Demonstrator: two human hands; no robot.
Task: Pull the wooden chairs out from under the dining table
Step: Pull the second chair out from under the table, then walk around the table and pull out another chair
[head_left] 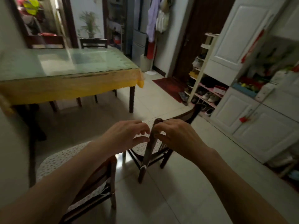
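Note:
The dining table (68,90) with a glass top and yellow cloth stands at the upper left. One wooden chair (149,153) stands out on the floor in the middle, seen from behind its backrest. My right hand (177,137) lies over its top rail, fingers curled at the left corner post. My left hand (127,137) hovers just left of that post with its fingers apart. A second wooden chair (98,178) with a dotted white cushion stands out at the lower left under my left forearm. Two more chair backs (93,43) show behind the table's far side.
A shoe rack (204,89) and white cabinets (262,131) line the right side. A red doormat (169,87) lies before a dark door (203,38). Tiled floor lies between the table and the chairs. Clothes hang on the far wall.

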